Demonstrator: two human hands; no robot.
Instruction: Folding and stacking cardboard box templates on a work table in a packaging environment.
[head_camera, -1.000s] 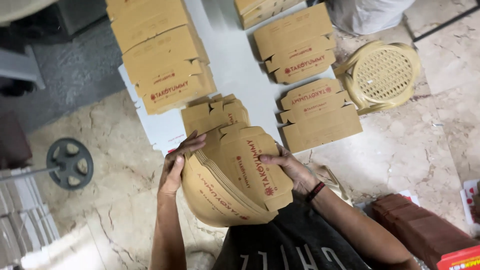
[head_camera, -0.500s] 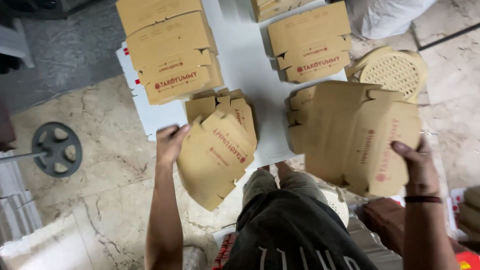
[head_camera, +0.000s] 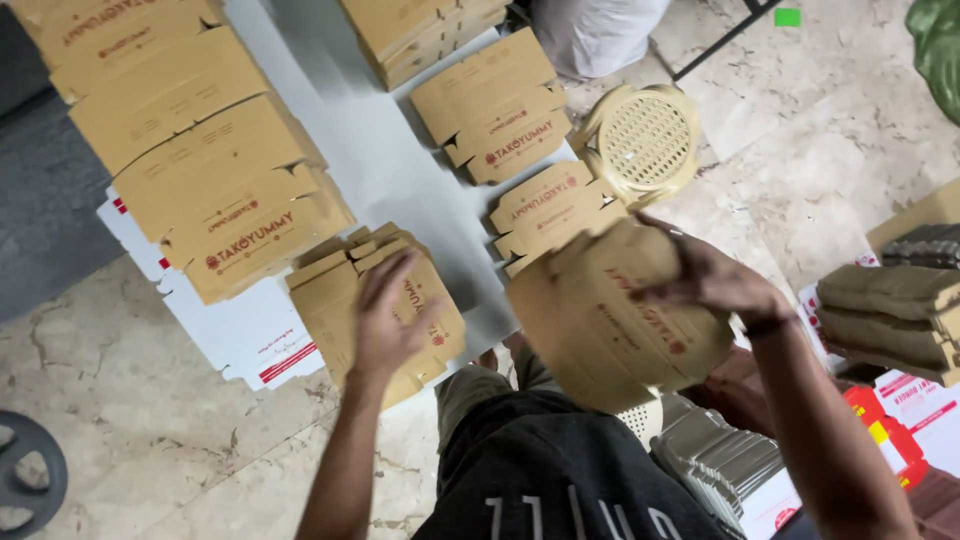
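Observation:
My left hand (head_camera: 388, 322) rests with fingers spread on a stack of flat brown cardboard box blanks (head_camera: 340, 295) lying on the white table (head_camera: 370, 160). My right hand (head_camera: 705, 280) grips a folded brown cardboard box (head_camera: 600, 325) from above and holds it in the air over my lap, right of the stack. The box carries red print and is blurred by motion.
Rows of folded brown boxes lie at the back left (head_camera: 190, 150) and back middle (head_camera: 495, 105), more (head_camera: 545, 205) beside a beige plastic stool (head_camera: 645, 140). Stacked boxes (head_camera: 890, 305) and flat grey sheets (head_camera: 725, 465) lie right. A weight plate (head_camera: 25, 480) lies on the floor.
My right hand has brought the folded box from far right back toward the middle, lower and nearer my lap. My left hand stays on the flat stack. The camera has shifted right.

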